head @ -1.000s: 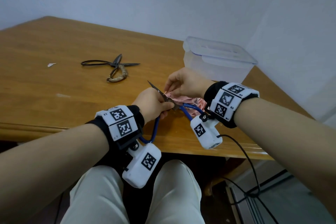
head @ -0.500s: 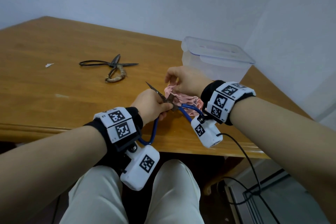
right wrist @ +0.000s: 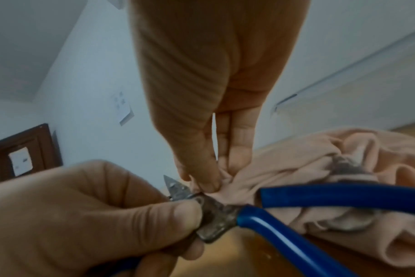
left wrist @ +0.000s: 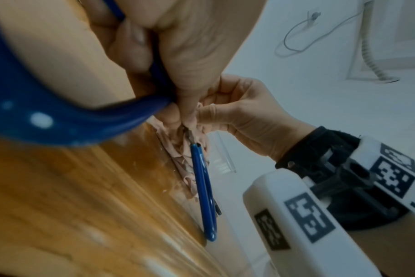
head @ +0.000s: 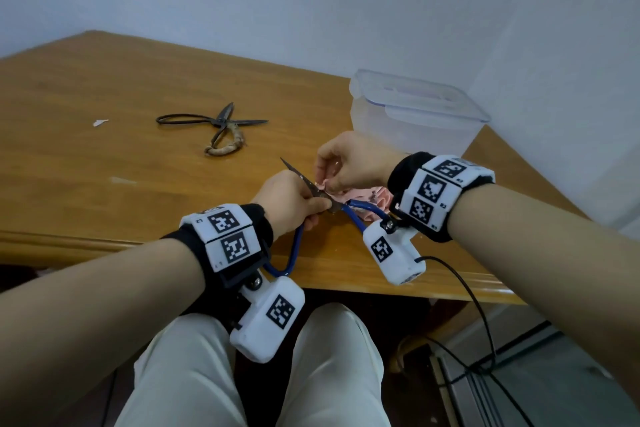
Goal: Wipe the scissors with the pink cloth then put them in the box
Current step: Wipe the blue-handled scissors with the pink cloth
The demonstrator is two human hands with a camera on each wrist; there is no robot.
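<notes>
Two hands meet over the near edge of the worktop (head: 104,87). The left hand (head: 287,199) holds scissors (head: 349,215) at the pivot; the right hand (head: 353,163), just beside it, pinches a cloth (head: 379,196) against the blade. A box (head: 412,114) stands behind the right hand. A second pair of scissors (head: 221,125) lies farther back on the left, with what may be a paper scrap (head: 100,122) beyond.

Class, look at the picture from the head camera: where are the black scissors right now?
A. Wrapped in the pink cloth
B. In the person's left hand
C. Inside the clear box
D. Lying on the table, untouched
D: the black scissors lie alone on the table, while the left hand holds the blue-handled scissors and the right hand pinches the pink cloth.
</notes>
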